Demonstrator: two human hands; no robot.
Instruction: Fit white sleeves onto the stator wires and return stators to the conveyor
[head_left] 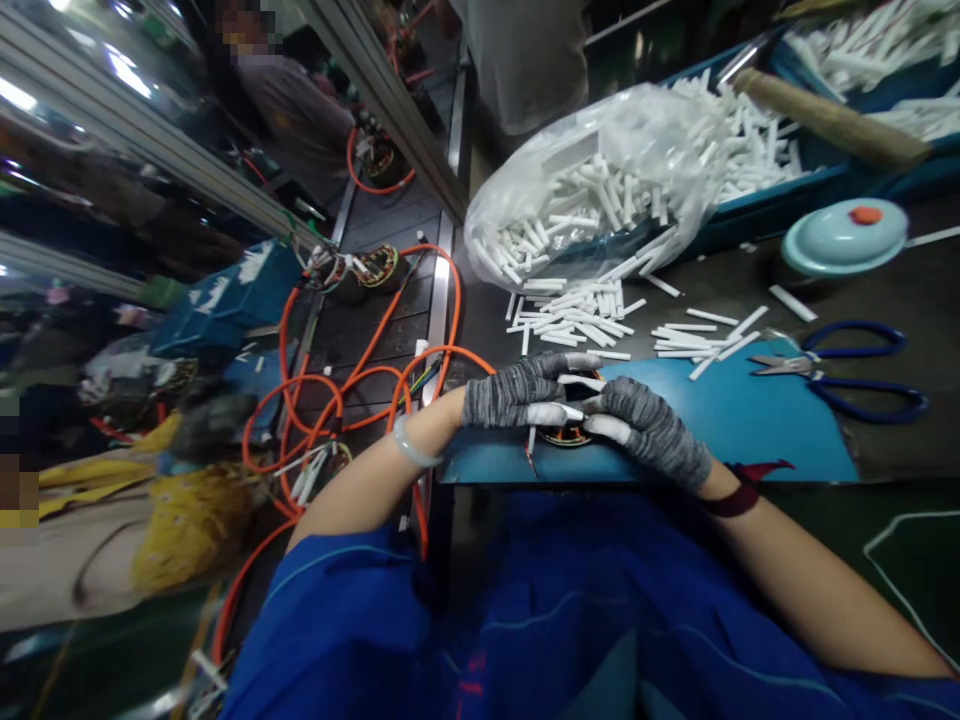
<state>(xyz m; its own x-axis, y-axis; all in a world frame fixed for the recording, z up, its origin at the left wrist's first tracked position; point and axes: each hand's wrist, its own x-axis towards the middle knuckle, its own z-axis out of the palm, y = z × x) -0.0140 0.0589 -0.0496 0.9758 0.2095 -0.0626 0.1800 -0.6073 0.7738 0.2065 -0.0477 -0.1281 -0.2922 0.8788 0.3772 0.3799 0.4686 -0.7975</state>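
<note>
Both my hands wear grey knitted gloves with white fingertips and meet over a round motor stator with copper-coloured windings, largely hidden under them. My left hand reaches in from the left, its thumb and fingers closed on a short white sleeve tube. From the right comes my right hand, its fingers bent and pressed together at the stator's edge; what they pinch is too small to make out. Another white tube stands at the stator's left side, near a thin reddish wire end. Beneath the stator lies a blue board.
Loose white tubes lie beyond the board, before a clear plastic bag full of them. Blue-handled scissors and a lidded light-blue container are at right. Orange hoses loop over a conveyor at left. Other people are nearby.
</note>
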